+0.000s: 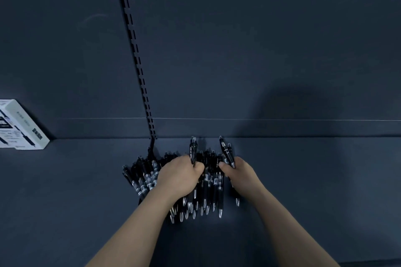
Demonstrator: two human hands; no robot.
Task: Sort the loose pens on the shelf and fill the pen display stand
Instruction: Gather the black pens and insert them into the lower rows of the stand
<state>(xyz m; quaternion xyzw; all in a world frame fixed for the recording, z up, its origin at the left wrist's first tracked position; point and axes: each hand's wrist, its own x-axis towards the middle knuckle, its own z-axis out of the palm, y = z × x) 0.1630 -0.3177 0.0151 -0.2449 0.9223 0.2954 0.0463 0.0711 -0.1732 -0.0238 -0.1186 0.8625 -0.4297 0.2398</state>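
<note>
A heap of several black pens (211, 182) with silver tips lies on the dark shelf (76, 191), tips pointing toward me. My left hand (181, 176) lies over the left part of the heap and grips a black pen (193, 150) that sticks up past its fingers. My right hand (235, 169) is at the heap's right edge and grips one or two black pens (226, 151) standing up toward the back wall. No pen display stand is in view.
A white printed box (20, 125) stands at the far left of the shelf against the back panel. A slotted upright rail (138, 67) runs down the dark back panel to the shelf just left of the heap. Bare shelf surface lies to the right.
</note>
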